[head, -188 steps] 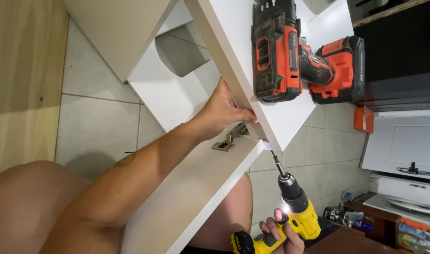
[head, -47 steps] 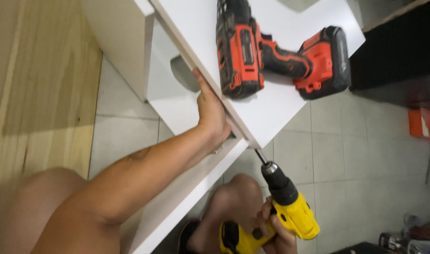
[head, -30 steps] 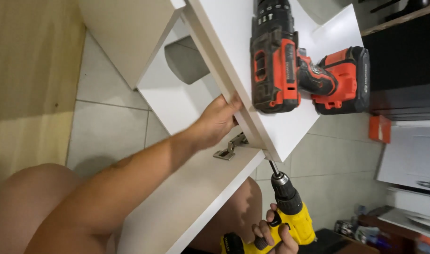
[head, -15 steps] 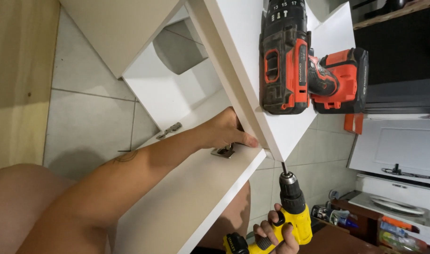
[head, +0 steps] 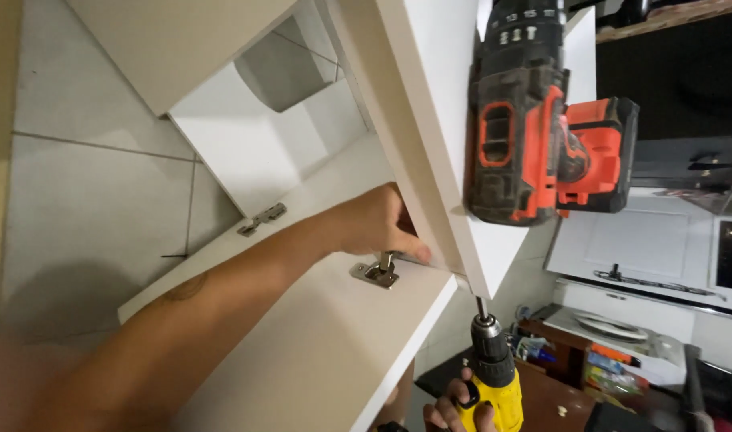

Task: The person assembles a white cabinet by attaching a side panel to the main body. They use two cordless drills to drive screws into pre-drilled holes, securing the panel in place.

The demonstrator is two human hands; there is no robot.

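**Hinge held at the panel edge, yellow drill at the corner**

From my remote seat, my left hand [head: 379, 226] reaches in from 8 o'clock along a bare forearm and rests on the white cabinet door [head: 318, 352], its fingers curled against the edge of the thick white panel [head: 430, 96] that runs from 12 o'clock down toward the centre. I cannot tell whether those fingers pinch anything; they sit touching the arm of the metal hinge [head: 375, 271], whose plate lies flat on the door just below the hand, at 6 o'clock from the knuckles.

My right hand [head: 455, 406] shows only partly at the bottom edge, at 5 o'clock, wrapped closed around the grip of the yellow cordless drill [head: 494, 376]. The drill points straight up, and its bit [head: 480, 307] meets the lower corner of the thick panel, just right of the hinge.

A second metal hinge [head: 262, 218] lies on the same door toward 9 o'clock, well apart from my hand.

On top of the thick panel, at 1 o'clock, a red and black cordless drill [head: 534, 140] lies on its side, untouched by either hand.

The open white cabinet carcass [head: 246, 152] sits at 11 o'clock; the part of its inside that I can see holds only a grey shadowed recess. Grey floor tiles [head: 78, 208] fill the left side. At 4 o'clock, far off, a dark low table [head: 542, 384] carries small colourful packages too blurred to name.
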